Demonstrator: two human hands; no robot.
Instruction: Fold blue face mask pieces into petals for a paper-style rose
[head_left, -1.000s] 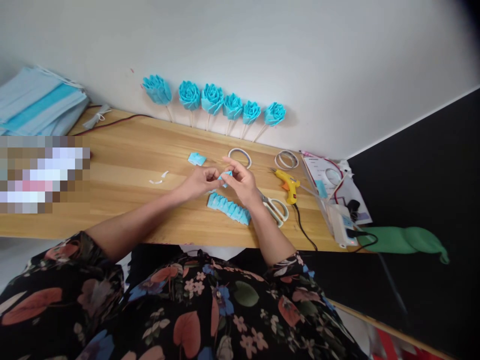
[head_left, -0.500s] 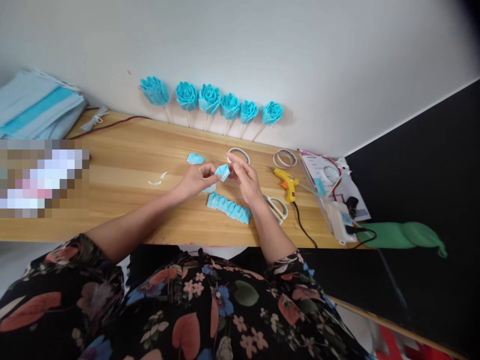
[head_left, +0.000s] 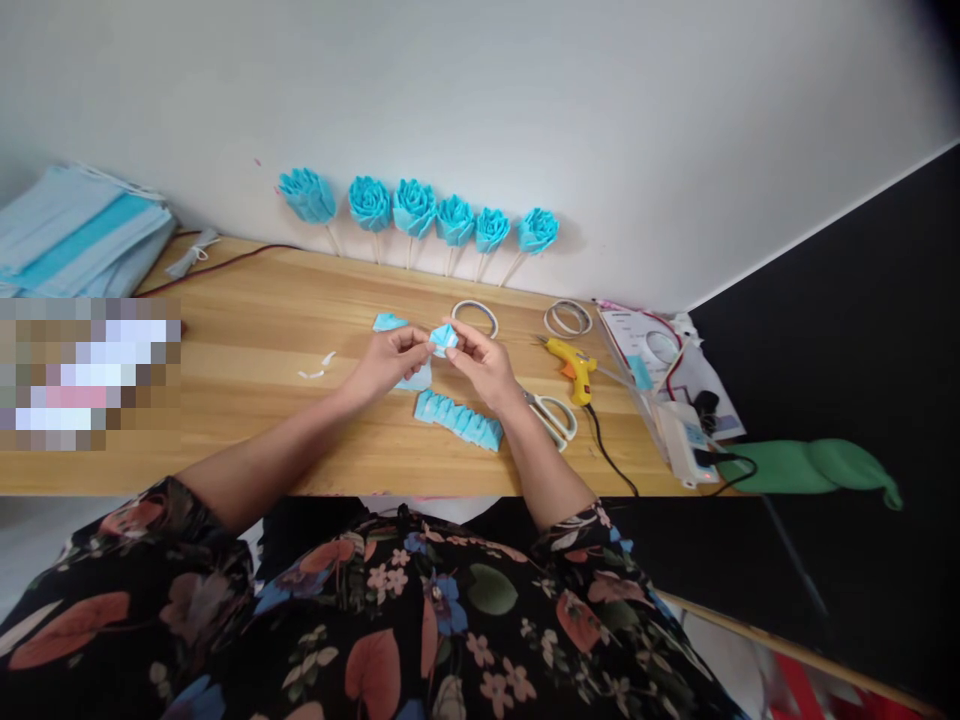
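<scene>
Between both hands, above the wooden table, is a small folded light-blue petal (head_left: pixel 443 339) with a whitish strip on it. My left hand (head_left: pixel 389 362) pinches its left edge between thumb and fingers. On its right side, my right hand (head_left: pixel 482 366) grips it the same way. Just behind and below my left hand lie loose light-blue pieces (head_left: pixel 388 321), partly hidden by the fingers. A row of overlapping folded petals (head_left: pixel 457 420) lies nearer the table's front edge, left of my right forearm.
Several blue flowers on sticks (head_left: pixel 415 208) lean against the wall. Tape rolls (head_left: pixel 568 318), a yellow glue gun (head_left: pixel 574 368) and white-handled scissors (head_left: pixel 559 420) lie to the right, near a power strip (head_left: pixel 686 455). Stacked blue-white sheets (head_left: pixel 75 230) sit at far left on the table (head_left: pixel 247 400).
My right fingers have come down and closed on the petal's right side. The petal has turned, and both hands now hold it. The camera view has tilted slightly.
</scene>
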